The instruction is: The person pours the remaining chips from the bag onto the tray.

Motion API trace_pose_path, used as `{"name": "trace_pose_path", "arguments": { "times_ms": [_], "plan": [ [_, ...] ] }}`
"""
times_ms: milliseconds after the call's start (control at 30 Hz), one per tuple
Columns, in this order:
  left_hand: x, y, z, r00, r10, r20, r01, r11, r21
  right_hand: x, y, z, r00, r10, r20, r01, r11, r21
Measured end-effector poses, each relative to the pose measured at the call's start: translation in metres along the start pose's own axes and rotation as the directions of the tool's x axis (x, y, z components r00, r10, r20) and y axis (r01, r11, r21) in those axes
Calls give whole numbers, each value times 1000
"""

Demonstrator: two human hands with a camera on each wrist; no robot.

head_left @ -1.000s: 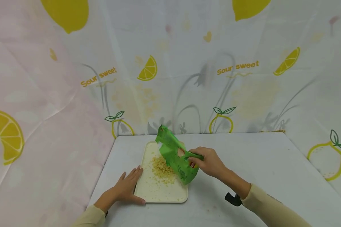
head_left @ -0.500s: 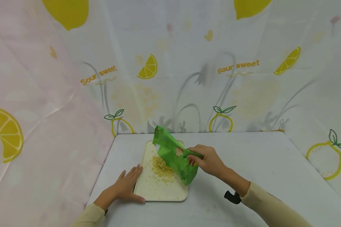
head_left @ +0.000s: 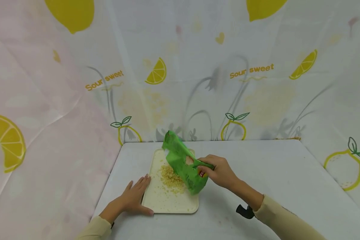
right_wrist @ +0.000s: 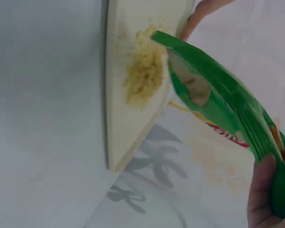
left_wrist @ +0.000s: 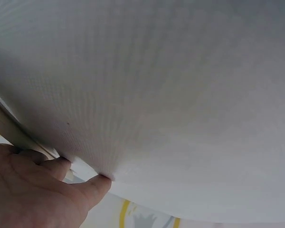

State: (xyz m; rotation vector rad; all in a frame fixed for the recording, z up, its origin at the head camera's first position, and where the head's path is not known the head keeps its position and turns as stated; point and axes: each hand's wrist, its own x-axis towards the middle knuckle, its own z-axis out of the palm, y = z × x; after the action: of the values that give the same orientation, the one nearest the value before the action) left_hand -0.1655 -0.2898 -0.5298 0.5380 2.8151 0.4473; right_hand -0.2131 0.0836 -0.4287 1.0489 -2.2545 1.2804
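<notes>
My right hand (head_left: 220,170) grips the edge of a green snack bag (head_left: 193,181) with a clear window. Tilted over the right half of a cream tray (head_left: 168,206), the bag hides part of that tray. Pale yellow crumbs (head_left: 169,176) lie heaped and scattered on the tray; the right wrist view shows the heap of crumbs (right_wrist: 145,78) below the bag's far end (right_wrist: 180,45). At the tray's left edge rests my left hand (head_left: 135,199), fingers stretched and thumb spread near the front corner. In the left wrist view, the left hand (left_wrist: 38,194) touches the tray's side (left_wrist: 12,126).
The tray lies on a white-covered table (head_left: 273,180). Behind and beside it hangs a cloth backdrop (head_left: 180,83) printed with lemons. A black piece (head_left: 245,211) sits at my right wrist. A few tiny crumbs and faint marks show on the tabletop near the tray.
The bag, held in my right hand, has shifted and tilted slightly, its upper end now a little higher. The left hand, tray and crumb heap look the same.
</notes>
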Motion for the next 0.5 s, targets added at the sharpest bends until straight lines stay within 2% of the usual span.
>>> {"name": "trace_pose_path", "arguments": {
  "times_ms": [100,200,367,500],
  "plan": [
    [-1,1,1,1000,2,6,-2,1000,-9,-4,2,4,998,58,39,-57,998,-26],
    [-1,1,2,1000,2,16,-2,1000,-11,-6,2,5,997,61,38,-60,998,-26],
    [0,0,0,1000,-4,17,4,1000,6,-3,0,3,999,28,26,-27,999,-19],
    [0,0,-2,1000,-9,16,9,1000,-8,1,-3,1,999,-33,-38,34,999,24]
  ]
}}
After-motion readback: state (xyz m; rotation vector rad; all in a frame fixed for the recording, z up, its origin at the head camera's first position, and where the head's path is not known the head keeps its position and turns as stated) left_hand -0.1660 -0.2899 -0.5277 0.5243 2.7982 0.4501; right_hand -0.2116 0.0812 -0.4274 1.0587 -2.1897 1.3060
